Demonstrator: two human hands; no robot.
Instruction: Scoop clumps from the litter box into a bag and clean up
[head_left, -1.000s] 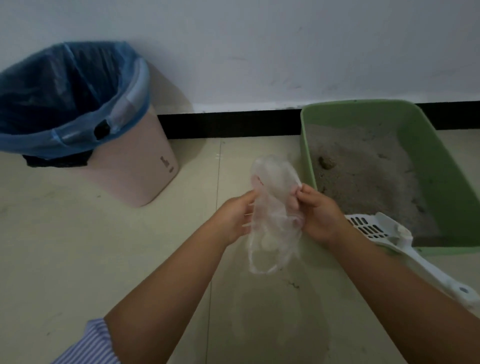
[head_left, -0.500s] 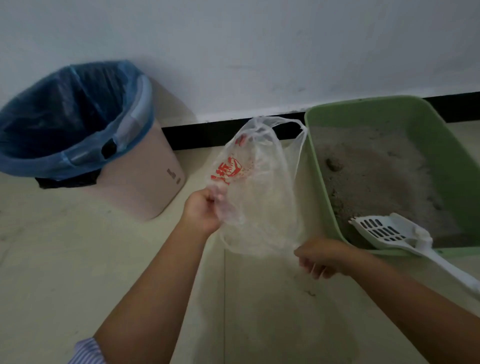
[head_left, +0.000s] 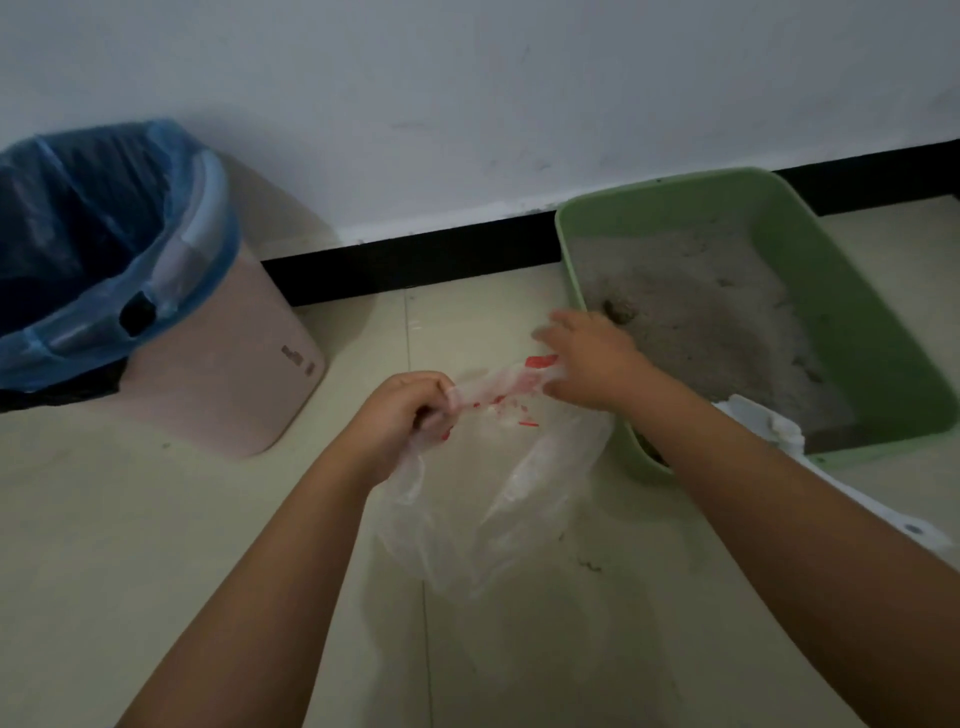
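On the floor at the far left, a pink bin (head_left: 218, 384) lined in blue is standing against the wall, well apart from the work. Moving right, the left hand (head_left: 395, 415) is hovering over the tiles with its fingers (head_left: 436, 397) curled tight, pinching one edge of the clear plastic bag (head_left: 493, 499). The bag's gathered mouth, marked with red print, is running roughly level from that pinch across to the right hand (head_left: 587, 358), so its long axis at the top is lying left to right between the two hands, while the loose body is sagging below them toward the floor. The right hand is blurred; it is touching the far end of the mouth, but whether its fingers are gripping the film or lying spread over it I cannot tell. Just beside it, further right, the green litter box (head_left: 883, 332) is sitting on the floor with grey litter and a dark clump (head_left: 618, 312) near its left wall. The white scoop (head_left: 779, 431) is resting over the box's near rim, behind the right forearm. The right hand is the nearer one to both scoop and box, so it looks best placed to take the scoop once the bag's mouth is pulled apart. Both forearms are reaching forward and slightly inward.
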